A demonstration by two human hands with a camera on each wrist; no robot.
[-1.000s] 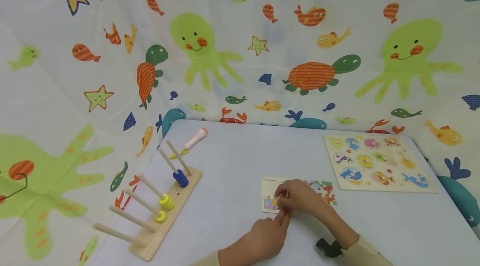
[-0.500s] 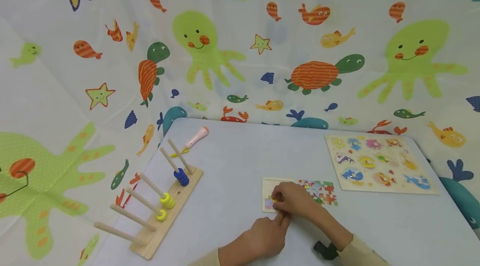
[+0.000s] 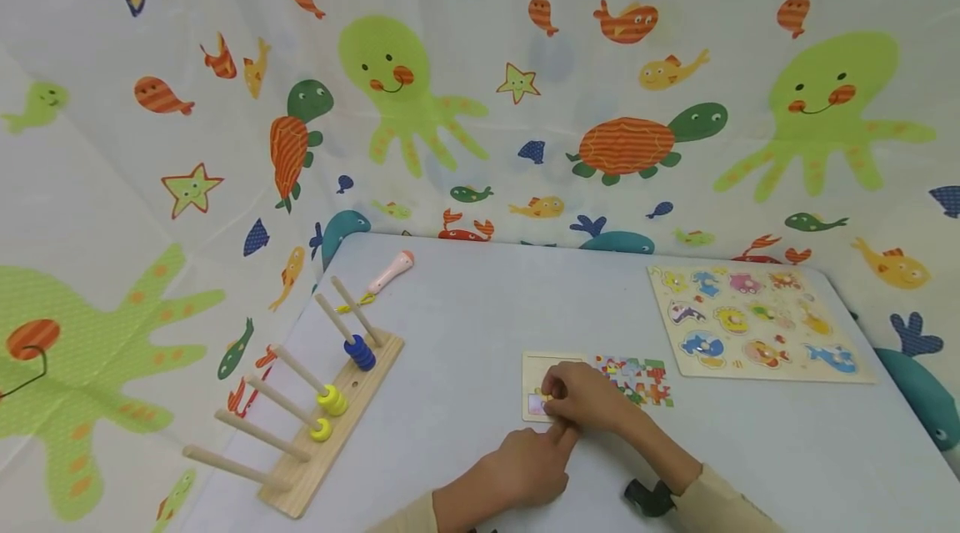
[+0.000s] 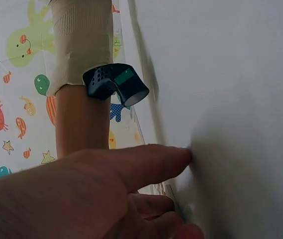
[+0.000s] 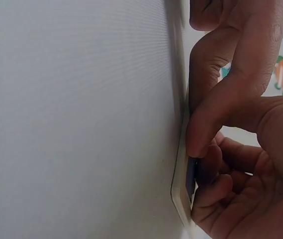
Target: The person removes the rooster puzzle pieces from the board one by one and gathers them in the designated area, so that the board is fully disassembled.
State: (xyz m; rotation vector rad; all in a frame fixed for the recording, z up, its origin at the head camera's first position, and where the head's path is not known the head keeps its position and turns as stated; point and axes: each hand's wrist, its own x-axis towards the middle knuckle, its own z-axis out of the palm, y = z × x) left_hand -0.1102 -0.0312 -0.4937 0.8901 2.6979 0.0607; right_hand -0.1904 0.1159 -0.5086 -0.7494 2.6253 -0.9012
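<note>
A shallow wooden puzzle tray (image 3: pixel 532 362) lies flat on the table, with a few lilac and yellow puzzle pieces (image 3: pixel 537 404) in its near left part. My right hand (image 3: pixel 588 398) bends over the tray, fingers curled and tips together, and pinches a puzzle piece there; the fingers hide most of it. A dark puzzle piece (image 5: pixel 191 177) shows under the fingertips in the right wrist view. My left hand (image 3: pixel 527 469) lies in front of the tray, its extended finger reaching the near edge beside the right hand. Joined colourful puzzle pieces (image 3: pixel 645 380) lie right of the tray.
A wooden peg stand (image 3: pixel 341 424) with blue and yellow rings stands on the left. Behind it lies a pink pen-like toy (image 3: pixel 392 270) with a yellow tip. A sea-animal knob puzzle board (image 3: pixel 757 324) lies at the far right. A black wrist camera (image 3: pixel 649 498) sits by the right sleeve.
My right hand has shifted slightly left over the tray, uncovering more of the joined pieces on the right. My left hand stays at the tray's near edge. The head view has moved slightly.
</note>
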